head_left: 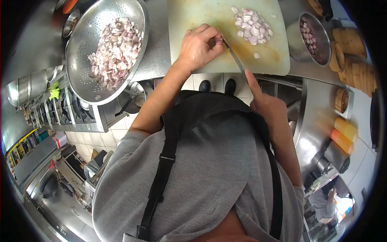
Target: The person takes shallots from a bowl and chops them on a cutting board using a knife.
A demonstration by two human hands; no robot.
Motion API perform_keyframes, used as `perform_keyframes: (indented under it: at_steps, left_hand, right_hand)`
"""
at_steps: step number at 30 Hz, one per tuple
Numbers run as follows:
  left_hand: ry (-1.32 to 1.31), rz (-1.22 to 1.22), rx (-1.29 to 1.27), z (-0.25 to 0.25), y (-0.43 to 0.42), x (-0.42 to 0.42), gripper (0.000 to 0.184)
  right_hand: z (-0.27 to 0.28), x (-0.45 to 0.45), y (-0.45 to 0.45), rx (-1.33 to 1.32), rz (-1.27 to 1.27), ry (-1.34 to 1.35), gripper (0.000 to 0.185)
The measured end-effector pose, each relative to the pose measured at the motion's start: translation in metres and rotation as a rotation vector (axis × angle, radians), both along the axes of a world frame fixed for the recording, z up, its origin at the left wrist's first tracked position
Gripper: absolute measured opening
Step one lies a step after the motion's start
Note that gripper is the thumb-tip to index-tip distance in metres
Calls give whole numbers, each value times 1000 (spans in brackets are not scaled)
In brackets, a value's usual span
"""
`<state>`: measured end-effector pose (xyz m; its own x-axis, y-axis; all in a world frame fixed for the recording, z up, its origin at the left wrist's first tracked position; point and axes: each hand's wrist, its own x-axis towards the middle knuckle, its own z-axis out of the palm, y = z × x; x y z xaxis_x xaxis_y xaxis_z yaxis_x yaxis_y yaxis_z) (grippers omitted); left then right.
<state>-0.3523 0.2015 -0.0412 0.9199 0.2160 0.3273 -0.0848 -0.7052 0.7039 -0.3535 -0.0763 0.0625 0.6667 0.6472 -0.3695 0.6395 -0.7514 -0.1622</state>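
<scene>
Shallot (219, 41) at clock centre, small, partly hidden by fingers; 12 is straight ahead of the wearer. Held above the cutting board (189, 12), towards its near side. Left hand (196, 47) pinches it between thumb and fingertips, forearm in from 7 o'clock. Knife (236, 57) runs out towards 5 o'clock, tip end at the shallot. Right hand (270, 108) closed on the handle, index finger stretched along it. Peeled heap (254, 29) at 2 o'clock; loose shallot (256, 55) between 3 and 4, apart from the heap.

Risks, my reading: blade end close to left thumb and fingertips; a slick, rounded bulb could twist in the pinch and let the edge skid into skin. Loose shallot sits towards the board's near edge; a brush from knife or knuckles might roll it off.

Edges: colander (80, 44) at 9 o'clock, its near rim appears to jut past the counter (155, 40); a swinging left elbow might tip it. Metal pot (291, 38) at 3, beyond the board's right edge. Open room: bare board at 10 to 12 o'clock, plus a narrow gap before the heap. Near side tighter, board edge at 6.
</scene>
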Motion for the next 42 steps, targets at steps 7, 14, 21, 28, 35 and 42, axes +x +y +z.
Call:
perform_keyframes:
  at_steps: [7,14,21,28,35,42]
  left_hand:
    - [-5,2,-15,1,0,0,15]
    - [-40,18,20,-3,-1,-2,12]
    - [-16,-4,11,3,0,-2,11]
    - [-64,10,9,1,0,0,12]
    - [-12,27,13,3,0,0,12]
    - [-36,25,35,1,-2,-2,11]
  right_hand:
    - [21,-6,-1,68,-19,35,88]
    - [-7,1,1,-5,14,19,87]
    - [10,-4,2,38,-2,-10,85]
    - [10,-4,-1,83,-4,-37,85]
    - [0,2,3,28,-16,47,83]
    - [9,8,12,-41,-64,133,81]
